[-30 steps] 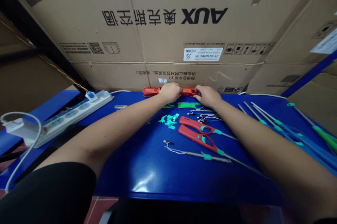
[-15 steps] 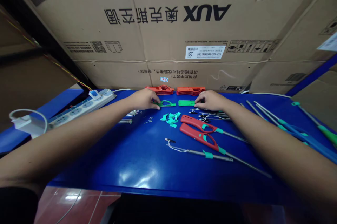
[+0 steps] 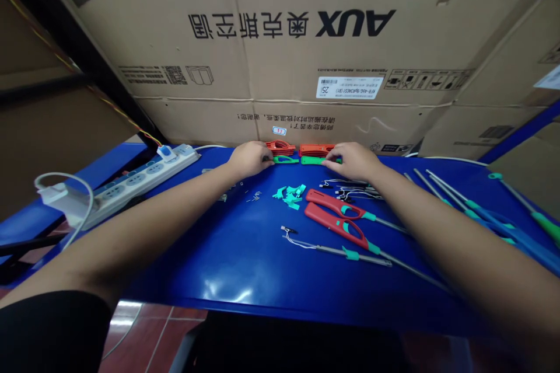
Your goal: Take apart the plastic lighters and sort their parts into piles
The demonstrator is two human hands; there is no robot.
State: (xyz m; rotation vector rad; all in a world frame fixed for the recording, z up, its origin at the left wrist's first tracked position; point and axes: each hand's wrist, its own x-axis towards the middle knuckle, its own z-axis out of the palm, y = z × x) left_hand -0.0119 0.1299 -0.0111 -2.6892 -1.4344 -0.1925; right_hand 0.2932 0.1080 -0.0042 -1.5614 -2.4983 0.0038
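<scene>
My left hand (image 3: 251, 160) is closed on the end of a green lighter casing half (image 3: 286, 159) with a handle loop. It lies right in front of a stack of orange casing halves (image 3: 282, 145). My right hand (image 3: 353, 161) pinches a second green casing half (image 3: 311, 160), against the front of another orange stack (image 3: 315, 149). Nearer to me lie teal trigger pieces (image 3: 289, 195) in a loose pile. Two red lighters (image 3: 335, 226) with long metal tubes rest to their right. Below these is a metal lighter rod (image 3: 335, 250) with white wires and a teal piece.
A white power strip (image 3: 144, 180) with a plugged-in cable stands at the left. Small metal pins (image 3: 256, 195) are scattered mid-table. Wired rods (image 3: 356, 189) lie by my right forearm, blue lighters (image 3: 503, 221) farther right. A large cardboard sheet (image 3: 289, 63) walls off the back.
Both hands have moved the green casing halves away from me, up to the fronts of the orange stacks. The whole view has shifted slightly.
</scene>
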